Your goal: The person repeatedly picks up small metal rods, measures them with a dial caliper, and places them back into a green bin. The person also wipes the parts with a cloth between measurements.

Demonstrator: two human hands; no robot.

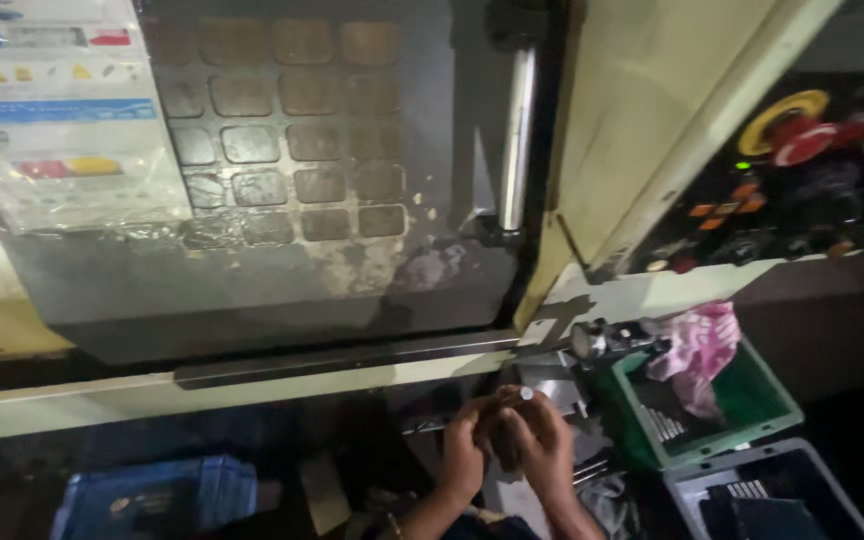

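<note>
Pinched between both hands, left hand (464, 452) and right hand (542, 440), a small pale-tipped metal pin (525, 396) is held at lower centre, beside a green bin (712, 405). Handling appears under way; a steady two-handed hold is called for.

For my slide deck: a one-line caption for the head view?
Both hands, left hand and right hand, hold a small metal part beside a green crate.

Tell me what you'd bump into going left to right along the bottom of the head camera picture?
Blue crate → left hand → right hand, the two hands together around a small silvery piece → green bin with a pink rag draped over it → dark grey bin.
</note>
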